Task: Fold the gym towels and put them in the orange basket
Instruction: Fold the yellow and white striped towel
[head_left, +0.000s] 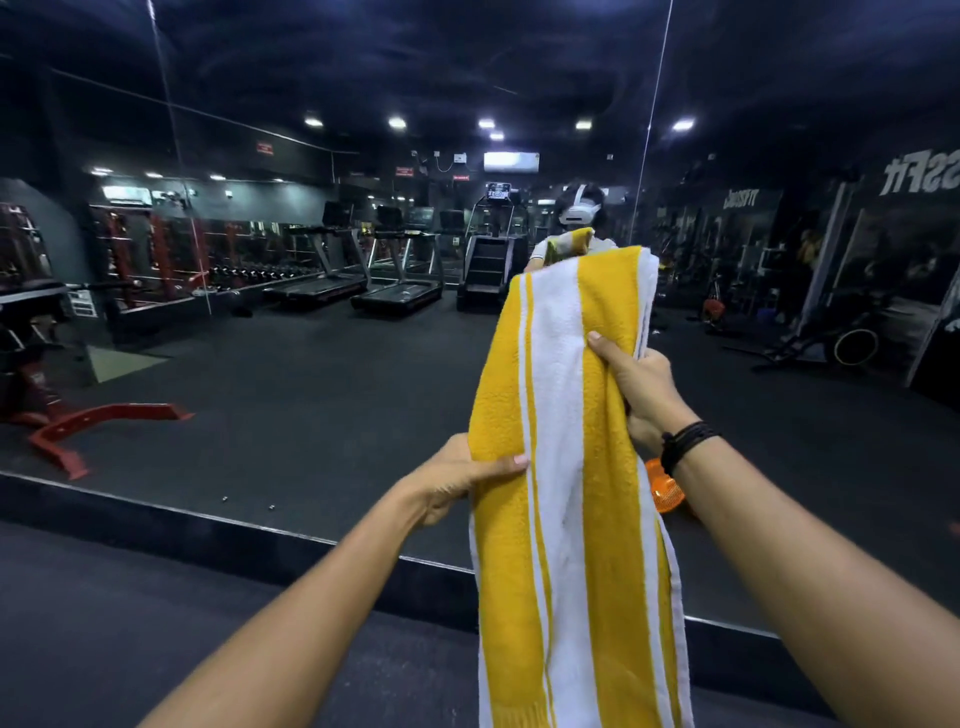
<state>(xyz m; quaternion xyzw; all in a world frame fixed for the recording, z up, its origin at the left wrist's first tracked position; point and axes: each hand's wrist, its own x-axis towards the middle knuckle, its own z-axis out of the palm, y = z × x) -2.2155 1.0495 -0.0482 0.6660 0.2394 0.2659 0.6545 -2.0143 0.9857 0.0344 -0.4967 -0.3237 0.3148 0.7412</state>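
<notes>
A yellow-and-white striped towel (576, 467) hangs lengthwise in front of a gym mirror wall (311, 260), held up in the air by both hands. The left hand (457, 480) grips its left edge about midway down, thumb pressed across the front. The right hand (641, 387) clutches the right edge higher up, thumb laid on the cloth, a dark band on its wrist. Part of the orange basket (665, 488) peeks out just right of the towel, below the right wrist; its contents are hidden.
</notes>
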